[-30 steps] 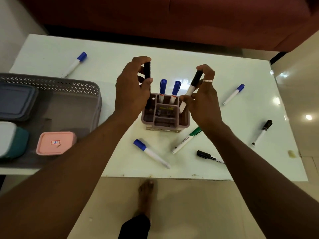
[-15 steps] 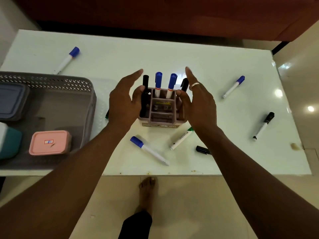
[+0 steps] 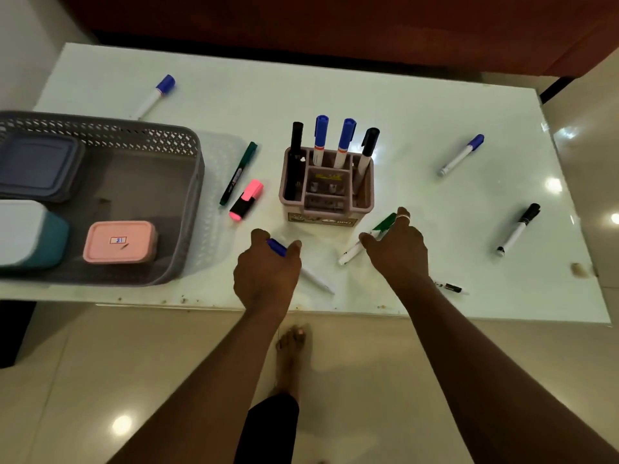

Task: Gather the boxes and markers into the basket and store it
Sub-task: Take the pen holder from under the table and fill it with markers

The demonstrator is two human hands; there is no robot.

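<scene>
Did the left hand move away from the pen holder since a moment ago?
Yes. The left hand has come back from beside the pen holder toward the near edge of the table, and now pinches the blue-capped marker lying there.

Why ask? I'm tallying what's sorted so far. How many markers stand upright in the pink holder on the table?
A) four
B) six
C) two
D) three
A: four stand in the holder, with a black-capped marker at the left end, another black-capped one at the right end, and two blue-capped markers between them.
</scene>
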